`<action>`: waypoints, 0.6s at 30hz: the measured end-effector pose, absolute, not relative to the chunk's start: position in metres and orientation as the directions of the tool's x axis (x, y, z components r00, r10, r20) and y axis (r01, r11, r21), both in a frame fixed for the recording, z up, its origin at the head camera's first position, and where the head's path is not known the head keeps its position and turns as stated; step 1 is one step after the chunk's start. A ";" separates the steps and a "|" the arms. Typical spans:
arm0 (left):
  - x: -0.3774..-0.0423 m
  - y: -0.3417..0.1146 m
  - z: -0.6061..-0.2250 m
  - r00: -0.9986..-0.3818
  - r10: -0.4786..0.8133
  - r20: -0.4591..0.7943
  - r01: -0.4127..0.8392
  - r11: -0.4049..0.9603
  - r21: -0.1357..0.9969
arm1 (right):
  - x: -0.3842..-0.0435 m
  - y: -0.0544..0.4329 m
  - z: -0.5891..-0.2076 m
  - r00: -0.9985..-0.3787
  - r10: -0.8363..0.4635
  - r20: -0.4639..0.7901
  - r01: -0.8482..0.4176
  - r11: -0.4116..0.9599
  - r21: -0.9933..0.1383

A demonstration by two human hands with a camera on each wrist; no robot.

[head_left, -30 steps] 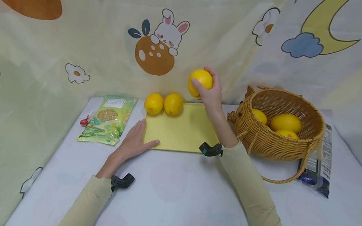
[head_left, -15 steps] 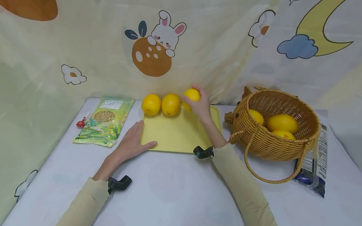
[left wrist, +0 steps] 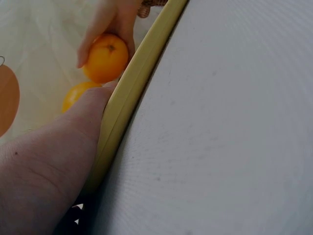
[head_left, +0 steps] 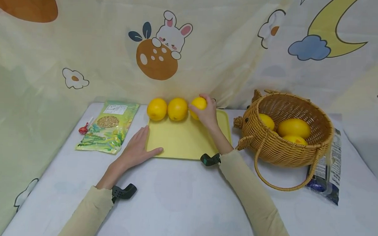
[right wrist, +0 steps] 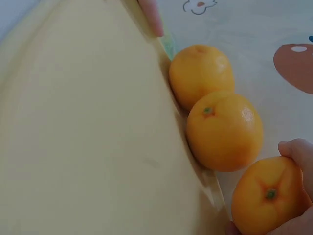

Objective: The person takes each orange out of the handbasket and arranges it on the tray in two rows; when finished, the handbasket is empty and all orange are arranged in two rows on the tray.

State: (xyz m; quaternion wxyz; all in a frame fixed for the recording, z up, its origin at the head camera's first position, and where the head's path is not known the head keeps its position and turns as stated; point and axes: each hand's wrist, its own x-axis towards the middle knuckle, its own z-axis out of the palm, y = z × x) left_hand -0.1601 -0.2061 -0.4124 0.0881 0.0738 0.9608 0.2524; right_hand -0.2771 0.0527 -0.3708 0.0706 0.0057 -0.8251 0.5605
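Yellow, rectangular, low-rimmed: tray [head_left: 182,142], laid flat on white desk [head_left: 173,204]. Along far edge of same, side by side: L orange [head_left: 156,109] and ctr. orange [head_left: 178,109]. Next in row, just beside ctr. orange, toward far R corner of tray: held orange [head_left: 198,103], clamped in R hand [head_left: 208,115], w/ thumb on near side and fingers curled round far side; contact w/ tray beneath: cannot tell. In right wrist view, green stem end of held orange turned to camera. At L edge of tray: L hand [head_left: 138,145], w/ fingers straight and thumb spread well apart from them, over near L corner.

Far L: green-yellow pkt. [head_left: 110,132], printed w/ plants and tan grains; at top, white label [head_left: 115,109], txt too small to read. Just beside, at L: red lollipop [head_left: 83,130] w/ white stick.

Far R: pig-faced wicker basket [head_left: 284,156], w/ snout toward tray and loop handle hanging down in front; inside, yellow fruits [head_left: 294,128], three visible. Partly hidden by basket: dark pkt. [head_left: 325,185], w/ dense white print, likewise illegible at this size.

Behind: cloth backdrop [head_left: 107,52], w/ rabbit, moon, cloud & flower motifs.
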 end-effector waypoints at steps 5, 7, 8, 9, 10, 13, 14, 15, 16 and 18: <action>-0.160 -0.205 -0.411 -0.973 0.187 -0.132 0.096 0.858 0.504 | -0.276 0.053 -0.371 -0.993 0.055 0.101 -0.076 0.343 -0.936; -0.159 -0.205 -0.412 -0.973 0.186 -0.134 0.095 0.859 0.502 | -0.276 0.053 -0.372 -0.994 0.042 0.099 -0.078 0.345 -0.935; -0.159 -0.205 -0.412 -0.973 0.185 -0.135 0.094 0.860 0.502 | -0.276 0.053 -0.372 -0.995 0.034 0.097 -0.079 0.345 -0.935; -0.159 -0.205 -0.412 -0.973 0.185 -0.136 0.094 0.861 0.500 | -0.275 0.054 -0.372 -0.995 0.026 0.096 -0.081 0.343 -0.936; -0.159 -0.205 -0.412 -0.973 0.185 -0.136 0.094 0.861 0.500 | -0.275 0.054 -0.372 -0.995 0.018 0.096 -0.084 0.342 -0.936; -0.159 -0.205 -0.412 -0.973 0.186 -0.135 0.096 0.862 0.497 | -0.275 0.054 -0.372 -0.996 0.005 0.090 -0.083 0.337 -0.938; -0.159 -0.205 -0.412 -0.973 0.187 -0.133 0.097 0.863 0.496 | -0.274 0.054 -0.371 -0.996 0.001 0.087 -0.082 0.329 -0.941; -0.159 -0.206 -0.412 -0.974 0.186 -0.133 0.097 0.863 0.496 | -0.274 0.054 -0.371 -0.996 -0.002 0.084 -0.080 0.322 -0.943; -0.159 -0.206 -0.412 -0.974 0.186 -0.131 0.098 0.863 0.496 | -0.274 0.054 -0.370 -0.997 -0.004 0.078 -0.075 0.316 -0.946; -0.160 -0.206 -0.413 -0.974 0.187 -0.129 0.100 0.863 0.496 | -0.273 0.054 -0.369 -0.998 -0.007 0.066 -0.065 0.303 -0.951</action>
